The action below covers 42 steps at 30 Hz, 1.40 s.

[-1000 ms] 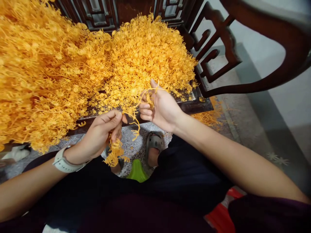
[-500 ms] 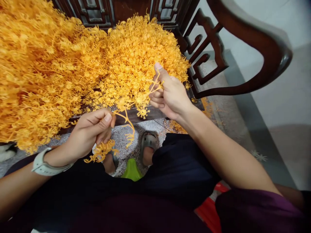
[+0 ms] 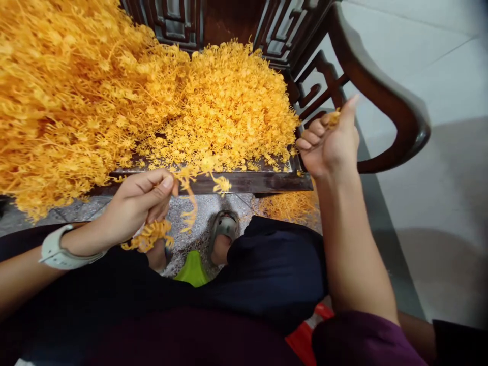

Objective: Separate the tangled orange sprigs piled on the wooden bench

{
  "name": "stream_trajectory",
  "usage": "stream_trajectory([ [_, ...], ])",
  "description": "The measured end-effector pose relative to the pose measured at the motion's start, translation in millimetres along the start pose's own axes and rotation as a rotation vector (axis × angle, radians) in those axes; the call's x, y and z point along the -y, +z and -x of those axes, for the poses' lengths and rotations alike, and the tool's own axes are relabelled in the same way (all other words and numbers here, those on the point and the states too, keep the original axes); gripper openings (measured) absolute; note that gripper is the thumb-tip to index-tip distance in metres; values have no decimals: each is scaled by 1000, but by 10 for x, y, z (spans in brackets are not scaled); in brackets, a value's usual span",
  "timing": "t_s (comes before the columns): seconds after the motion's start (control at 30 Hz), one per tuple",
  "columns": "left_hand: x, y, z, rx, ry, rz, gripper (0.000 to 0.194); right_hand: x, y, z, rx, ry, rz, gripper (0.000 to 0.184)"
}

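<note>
Head view: a dark wooden bench is standing on speckled floor, bearing a heap of orange sprigs; loose orange pieces are lying below its right end. The person's left hand is pinching an orange strand by the front edge. The right hand, curling round an orange scrap, is now hovering near the armrest, farther right than before.

Your left grip is pinched, its thumb against bent fingers; the left forearm slants inward. Your right grip has fingers curled, thumb raised; the right forearm extends forward.
</note>
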<state>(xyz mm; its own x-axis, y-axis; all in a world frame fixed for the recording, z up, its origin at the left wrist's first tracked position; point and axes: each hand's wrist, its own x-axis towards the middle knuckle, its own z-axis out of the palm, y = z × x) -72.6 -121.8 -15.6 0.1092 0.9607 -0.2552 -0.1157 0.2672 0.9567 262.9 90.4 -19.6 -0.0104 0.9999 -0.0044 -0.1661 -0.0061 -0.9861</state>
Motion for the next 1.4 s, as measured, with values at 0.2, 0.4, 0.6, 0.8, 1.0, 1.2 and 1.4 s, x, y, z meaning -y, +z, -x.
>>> stream_trajectory([
  [0.2,114,-25,-68,17,-29,-164,28,151,742,736,482,3,226,17],
  [0.4,21,17,-44,-33,-33,-119,22,160,994,1032,972,-437,702,28],
  [0.6,-35,-4,-28,49,-29,-119,29,-7,1141,1128,1026,-654,782,26],
  [0.8,-51,-57,59,91,-109,11,28,-13,1105,1016,1068,-630,661,42],
  [1.0,-61,-56,62,105,-135,73,25,-9,1131,1038,1051,-618,689,28],
  [1.2,-108,-38,105,145,-135,59,30,51,1084,1040,902,-428,497,24],
  [1.4,-212,-35,132,182,-118,48,34,114,1030,1005,647,-188,298,27],
])
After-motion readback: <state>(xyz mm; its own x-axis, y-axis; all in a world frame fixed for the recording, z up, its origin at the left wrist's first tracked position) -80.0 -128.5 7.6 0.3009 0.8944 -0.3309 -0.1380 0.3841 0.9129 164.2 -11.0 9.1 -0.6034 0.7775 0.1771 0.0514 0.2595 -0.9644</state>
